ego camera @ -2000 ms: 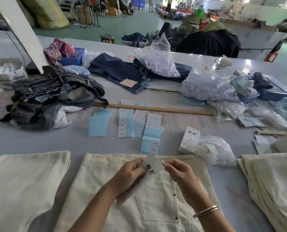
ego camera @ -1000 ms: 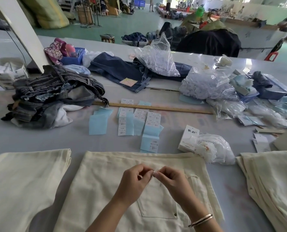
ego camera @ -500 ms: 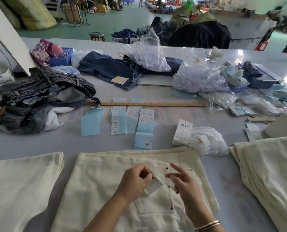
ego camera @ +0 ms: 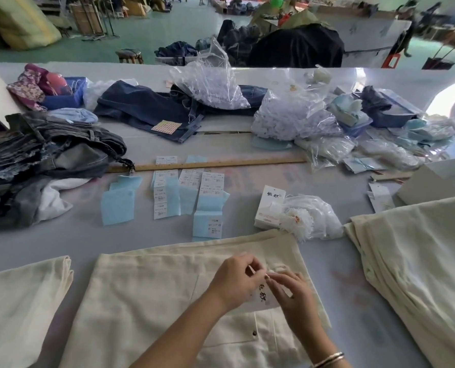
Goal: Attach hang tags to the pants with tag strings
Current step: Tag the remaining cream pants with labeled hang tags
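Pale grey bench (ego camera: 247, 152) is seen filling the view, and cream pants (ego camera: 146, 293) are laid flat at its near edge, in the middle. More cream cloth is folded at the near left corner (ego camera: 16, 309) and heaped at the near right corner (ego camera: 420, 261). A pile of denim (ego camera: 45, 160) is stacked toward the left edge, dark blue jeans (ego camera: 146, 104) are spread toward the far edge, and clear plastic bags (ego camera: 287, 112) are bunched toward the far right. A wooden ruler (ego camera: 221, 163) is laid across the middle of the bench, with blue and white label sheets (ego camera: 189, 197) just nearer than it, and a small white box (ego camera: 270, 207) beside a bag of white strings (ego camera: 311, 219).

Over the pants, near the waistband, a white hang tag (ego camera: 262, 294) with black characters is held between both hands. The left hand (ego camera: 234, 281) is curled, its fingertips pinching at the tag's top. The right hand (ego camera: 292, 293), a bracelet (ego camera: 328, 359) on its wrist, is curled too, fingers pinched against the left ones; the string itself cannot be made out.
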`<state>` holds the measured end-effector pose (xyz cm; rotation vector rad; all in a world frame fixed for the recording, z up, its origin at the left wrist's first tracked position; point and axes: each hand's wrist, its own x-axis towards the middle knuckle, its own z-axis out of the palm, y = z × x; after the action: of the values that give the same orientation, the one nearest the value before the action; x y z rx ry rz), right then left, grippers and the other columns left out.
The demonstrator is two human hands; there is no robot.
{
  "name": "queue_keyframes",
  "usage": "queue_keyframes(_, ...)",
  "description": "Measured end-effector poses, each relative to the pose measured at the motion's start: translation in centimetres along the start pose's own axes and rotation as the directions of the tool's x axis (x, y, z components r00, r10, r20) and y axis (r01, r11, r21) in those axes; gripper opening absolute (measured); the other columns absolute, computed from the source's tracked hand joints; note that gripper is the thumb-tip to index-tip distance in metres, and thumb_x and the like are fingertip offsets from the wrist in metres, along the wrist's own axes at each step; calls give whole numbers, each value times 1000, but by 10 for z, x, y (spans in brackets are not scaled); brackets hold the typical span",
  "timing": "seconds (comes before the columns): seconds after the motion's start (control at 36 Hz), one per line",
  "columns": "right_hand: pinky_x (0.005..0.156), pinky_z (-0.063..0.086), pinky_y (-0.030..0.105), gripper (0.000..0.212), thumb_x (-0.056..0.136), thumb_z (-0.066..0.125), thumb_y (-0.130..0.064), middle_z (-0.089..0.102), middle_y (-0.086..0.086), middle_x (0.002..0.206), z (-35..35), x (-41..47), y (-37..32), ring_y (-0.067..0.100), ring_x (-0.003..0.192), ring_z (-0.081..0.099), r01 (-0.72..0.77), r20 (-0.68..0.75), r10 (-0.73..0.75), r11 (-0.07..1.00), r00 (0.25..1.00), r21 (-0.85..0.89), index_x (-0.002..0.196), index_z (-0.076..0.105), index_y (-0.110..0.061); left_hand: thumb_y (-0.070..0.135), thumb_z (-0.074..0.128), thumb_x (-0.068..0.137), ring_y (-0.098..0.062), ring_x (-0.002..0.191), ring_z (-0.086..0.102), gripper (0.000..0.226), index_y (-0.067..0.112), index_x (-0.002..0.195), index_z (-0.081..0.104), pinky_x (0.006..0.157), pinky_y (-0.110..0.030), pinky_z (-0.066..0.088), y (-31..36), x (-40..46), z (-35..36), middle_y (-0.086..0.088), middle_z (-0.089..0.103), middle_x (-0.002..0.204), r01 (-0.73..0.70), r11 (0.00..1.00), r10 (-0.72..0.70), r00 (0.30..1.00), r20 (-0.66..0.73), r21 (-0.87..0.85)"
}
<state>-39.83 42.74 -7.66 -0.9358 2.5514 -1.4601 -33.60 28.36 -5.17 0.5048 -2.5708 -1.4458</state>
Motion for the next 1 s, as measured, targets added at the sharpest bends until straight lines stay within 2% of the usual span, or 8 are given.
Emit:
queue_keyframes(0.08,64,38,10,21,81,72,-14,67,-9,68,-3,0,14,5,72,55,-205,46,200,965,979,165,68,71,-30,25,58,90,2,68,54,14,30,77,57,66,-16,47,-9,14,12,14,58,78,76,996,-73,994,83,-44)
queue_keyframes(0.17,56,39,16,16,84,70,-17,68,3,69,-5,1,33,6,61,55,-399,82,391,884,917,243,69,73,-20,29,54,92,-1,75,55,9,29,88,62,72,-20,47,-23,31,30,16,59,82,129,991,-131,979,155,26)
queue_keyframes(0.33,54,40,26,22,87,65,-24,64,-6,55,2,17,70,5,52,54,-619,153,609,785,778,23,66,73,-22,26,47,95,-19,106,59,25,20,114,62,89,-32,48,-47,71,58,1,60,119,107,931,-170,973,157,349)
queue_keyframes(0.5,54,40,26,24,84,63,-29,64,-4,56,12,38,85,7,53,52,-638,113,649,760,752,-119,65,71,-18,39,55,91,-21,111,56,28,24,112,66,91,-32,48,-49,101,80,-1,60,119,94,874,-223,949,221,476)
queue_keyframes(0.61,49,38,23,27,84,62,-33,64,0,58,16,43,88,8,51,52,-657,97,678,732,728,-180,70,70,-12,43,66,83,-16,94,64,22,24,94,69,82,-27,49,-53,110,82,4,70,100,258,917,-329,921,207,305)
queue_keyframes(0.72,46,36,22,32,84,59,-35,60,-2,52,17,48,89,7,47,50,-662,103,691,718,716,-213,66,67,-11,32,74,82,-10,76,58,12,23,79,66,72,-20,47,-54,116,77,5,65,80,412,911,-396,850,346,30)
queue_keyframes(0.83,47,36,23,29,85,59,-32,59,-2,54,21,51,88,10,49,50,-660,123,685,727,718,-189,71,70,-9,18,64,90,-3,63,48,22,4,107,69,52,-12,39,-50,115,67,5,58,75,461,884,-396,822,410,-71)
queue_keyframes(1.0,39,30,15,35,86,65,-28,56,-8,44,25,39,86,0,38,44,-644,63,645,764,761,-42,53,62,-16,20,65,90,0,65,51,19,9,105,71,50,-9,39,-55,103,57,7,63,80,421,891,-318,846,428,-170)
